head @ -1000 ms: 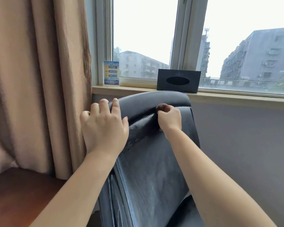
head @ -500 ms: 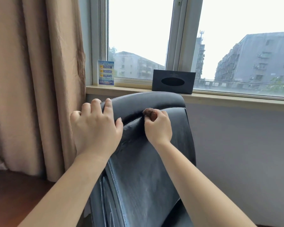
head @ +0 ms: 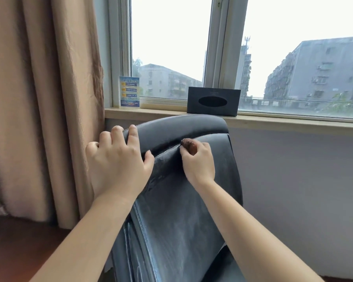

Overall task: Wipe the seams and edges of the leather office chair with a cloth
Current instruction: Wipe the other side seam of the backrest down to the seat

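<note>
A dark leather office chair (head: 183,210) stands below the window with its backrest toward me. My left hand (head: 116,163) grips the top left corner of the headrest, fingers curled over the edge and thumb on the front. My right hand (head: 198,161) pinches a small bunched brown cloth (head: 189,145) and presses it into the curved seam between the headrest roll and the back panel. Most of the cloth is hidden inside the fist. Pale smear marks show on the leather below the seam.
A tan curtain (head: 43,98) hangs close to the chair's left side. On the window sill (head: 273,121) stand a black tissue box (head: 213,101) and a small blue card (head: 129,92). A grey wall lies to the right, and a brown surface (head: 18,251) at lower left.
My right hand with the cloth has slid leftward along the headrest seam, toward my left hand. The left hand keeps its grip on the corner. The view has shifted slightly.
</note>
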